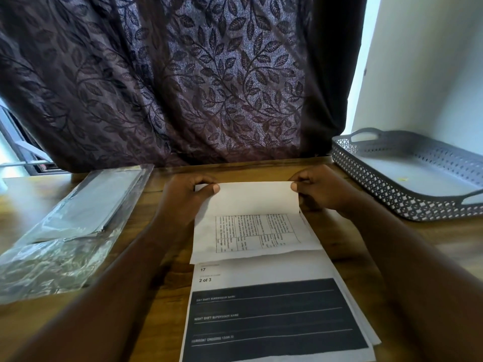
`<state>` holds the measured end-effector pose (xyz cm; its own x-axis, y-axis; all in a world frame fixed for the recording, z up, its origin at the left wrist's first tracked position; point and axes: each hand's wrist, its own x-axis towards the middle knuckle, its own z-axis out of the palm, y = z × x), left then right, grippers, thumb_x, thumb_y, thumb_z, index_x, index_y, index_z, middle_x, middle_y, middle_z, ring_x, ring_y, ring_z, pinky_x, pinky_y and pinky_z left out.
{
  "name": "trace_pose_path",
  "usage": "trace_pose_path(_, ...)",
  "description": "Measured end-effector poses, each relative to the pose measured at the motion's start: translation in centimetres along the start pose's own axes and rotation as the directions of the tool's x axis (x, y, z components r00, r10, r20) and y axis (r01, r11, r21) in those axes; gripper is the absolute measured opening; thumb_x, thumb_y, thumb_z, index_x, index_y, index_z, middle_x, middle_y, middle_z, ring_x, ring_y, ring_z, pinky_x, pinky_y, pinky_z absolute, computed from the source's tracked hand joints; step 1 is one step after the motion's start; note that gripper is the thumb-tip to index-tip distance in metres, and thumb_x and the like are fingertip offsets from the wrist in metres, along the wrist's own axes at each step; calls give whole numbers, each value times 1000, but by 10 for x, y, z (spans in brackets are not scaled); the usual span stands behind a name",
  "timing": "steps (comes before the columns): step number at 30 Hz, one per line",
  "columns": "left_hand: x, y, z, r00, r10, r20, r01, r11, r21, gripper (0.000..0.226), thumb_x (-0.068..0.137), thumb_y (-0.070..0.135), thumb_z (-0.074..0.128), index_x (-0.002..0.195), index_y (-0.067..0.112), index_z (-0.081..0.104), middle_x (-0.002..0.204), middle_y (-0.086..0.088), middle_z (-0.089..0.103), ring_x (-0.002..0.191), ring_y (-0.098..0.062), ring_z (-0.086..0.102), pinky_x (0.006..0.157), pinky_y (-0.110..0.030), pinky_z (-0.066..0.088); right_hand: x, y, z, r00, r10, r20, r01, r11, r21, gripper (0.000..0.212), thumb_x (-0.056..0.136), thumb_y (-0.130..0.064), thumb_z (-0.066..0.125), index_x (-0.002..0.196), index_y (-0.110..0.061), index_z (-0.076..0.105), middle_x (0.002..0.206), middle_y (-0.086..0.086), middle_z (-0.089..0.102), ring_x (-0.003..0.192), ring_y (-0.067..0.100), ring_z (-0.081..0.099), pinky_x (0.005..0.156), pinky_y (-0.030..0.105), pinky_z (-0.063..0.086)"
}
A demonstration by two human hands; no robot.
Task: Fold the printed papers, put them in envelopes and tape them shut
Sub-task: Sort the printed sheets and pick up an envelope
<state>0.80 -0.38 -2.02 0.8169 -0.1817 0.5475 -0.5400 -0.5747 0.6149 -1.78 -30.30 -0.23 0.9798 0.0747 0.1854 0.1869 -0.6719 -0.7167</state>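
Observation:
A printed paper (251,226) with a small table on it lies partly folded on top of a stack of printed papers (271,309) in the middle of the wooden table (162,296). Its far flap is turned over toward me, showing a blank white back. My left hand (188,197) pinches the flap's left corner, thumb on top. My right hand (317,190) pinches the right corner. A clear plastic pack of grey envelopes (78,218) lies at the left.
A grey perforated tray (407,205) with handles stands at the right, next to a white wall. A dark leaf-patterned curtain (196,87) hangs behind the table's far edge. A window shows at the far left.

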Motion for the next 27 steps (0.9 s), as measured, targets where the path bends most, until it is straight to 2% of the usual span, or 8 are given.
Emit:
trace_pose_path(4, 1, -4, -2, 999, -37, 15, 36, 998, 48, 21, 89, 21, 72, 82, 40, 67, 83, 28, 65, 81, 11, 61, 73, -21, 48, 1, -3, 2, 996, -36, -86, 41, 997, 64, 9, 94, -14, 66, 95, -10, 74, 89, 8, 76, 86, 26, 74, 87, 50, 59)
trace_pose_path(8, -2, 8, -7, 994, -54, -90, 68, 985, 158, 9, 90, 29, 71, 99, 33, 70, 107, 12, 71, 100, -3, 63, 89, -22, 41, -1, -17, 10, 967, -146, -209, 155, 988, 28, 5, 90, -18, 72, 90, -13, 74, 79, 6, 75, 77, 23, 72, 79, 52, 59)
trace_pose_path(11, -4, 16, -5, 986, 132, -100, -66, 867, 494, 39, 90, 47, 65, 125, 29, 65, 129, 7, 66, 123, -16, 57, 117, -47, 19, -6, -39, 19, 928, -274, -252, 265, 962, -72, 6, 92, -21, 70, 93, -15, 74, 78, -1, 72, 72, 17, 69, 71, 43, 60)
trace_pose_path(13, -5, 29, 0, 979, 202, -11, -173, 865, 471, 39, 95, 53, 50, 124, 31, 64, 124, 9, 68, 120, -14, 59, 118, -54, 17, -12, -55, 29, 906, -361, -221, 336, 931, -144, 6, 93, -21, 68, 96, -18, 72, 81, -8, 68, 75, 7, 65, 69, 29, 56)
trace_pose_path(15, -6, 37, 8, 959, 279, 58, -277, 863, 422, 38, 98, 48, 40, 118, 30, 67, 116, 8, 72, 112, -13, 63, 116, -51, 24, -16, -65, 39, 886, -421, -194, 389, 903, -185, 6, 94, -23, 66, 97, -20, 70, 84, -10, 66, 78, 2, 62, 69, 21, 53)
trace_pose_path(18, -7, 41, 11, 933, 350, 83, -354, 852, 386, 35, 100, 41, 38, 104, 26, 69, 101, 7, 74, 96, -13, 66, 106, -49, 38, -15, -65, 43, 859, -475, -192, 435, 874, -218, 9, 93, -24, 66, 97, -17, 71, 86, -8, 69, 79, 4, 63, 68, 22, 53)
trace_pose_path(23, -4, 25, 5, 944, 321, 72, -322, 855, 406, 28, 102, 38, 40, 97, 28, 65, 85, 8, 70, 76, -15, 62, 87, -41, 47, -8, -46, 30, 858, -416, -301, 390, 909, -146, 9, 89, -16, 73, 90, -24, 71, 75, -17, 64, 71, 1, 61, 65, 20, 49)
trace_pose_path(27, 2, 2, -5, 975, 216, 50, -217, 879, 424, 36, 101, 44, 36, 100, 24, 66, 86, 2, 70, 73, -20, 63, 72, -39, 53, -3, -28, 17, 874, -330, -358, 324, 943, -77, 7, 89, -16, 72, 90, -22, 71, 81, -7, 71, 75, 15, 68, 70, 38, 58)
